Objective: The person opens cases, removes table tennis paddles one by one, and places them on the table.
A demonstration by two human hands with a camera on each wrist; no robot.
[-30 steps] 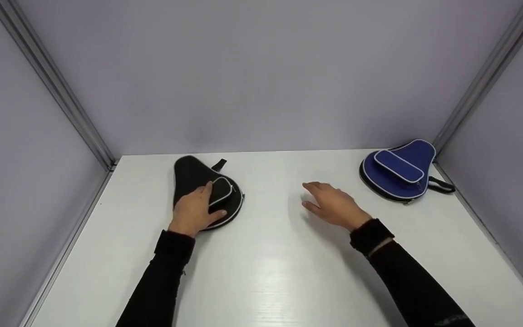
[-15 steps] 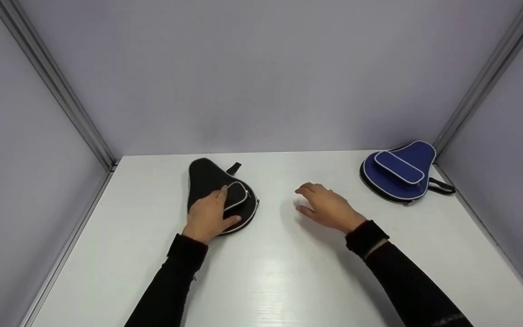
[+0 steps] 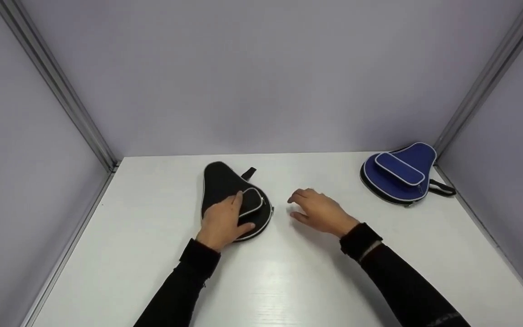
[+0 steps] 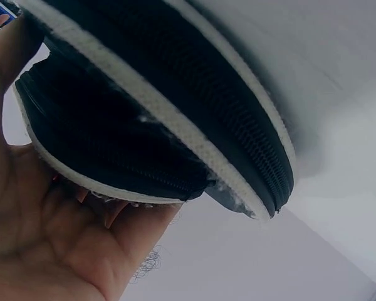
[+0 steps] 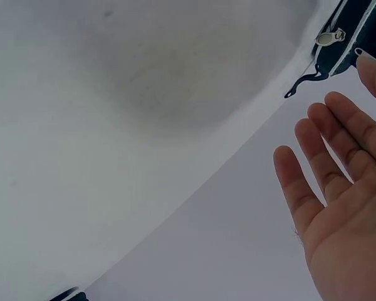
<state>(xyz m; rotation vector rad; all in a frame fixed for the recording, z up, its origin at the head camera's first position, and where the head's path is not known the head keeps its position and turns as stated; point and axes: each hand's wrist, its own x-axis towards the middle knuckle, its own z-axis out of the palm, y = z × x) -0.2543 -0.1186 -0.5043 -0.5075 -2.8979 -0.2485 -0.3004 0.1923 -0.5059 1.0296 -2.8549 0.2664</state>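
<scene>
The left hand (image 3: 220,223) has its fingers clamped around the raised pocket (image 3: 252,201) of a black, white-edged, paddle-shaped fabric case (image 3: 221,185) on the white table (image 3: 152,209); the right hand (image 3: 320,211) hovers nearby, fingers slightly apart.

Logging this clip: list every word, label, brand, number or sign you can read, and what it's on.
No readable text.
Black paddle case: no lettering visible.
Blue paddle case: no lettering visible.
Right sleeve: pale mark near the head view's bottom edge, too blurred to tell if it's text.

No legible text, label, brand, number or sign anywhere.
</scene>
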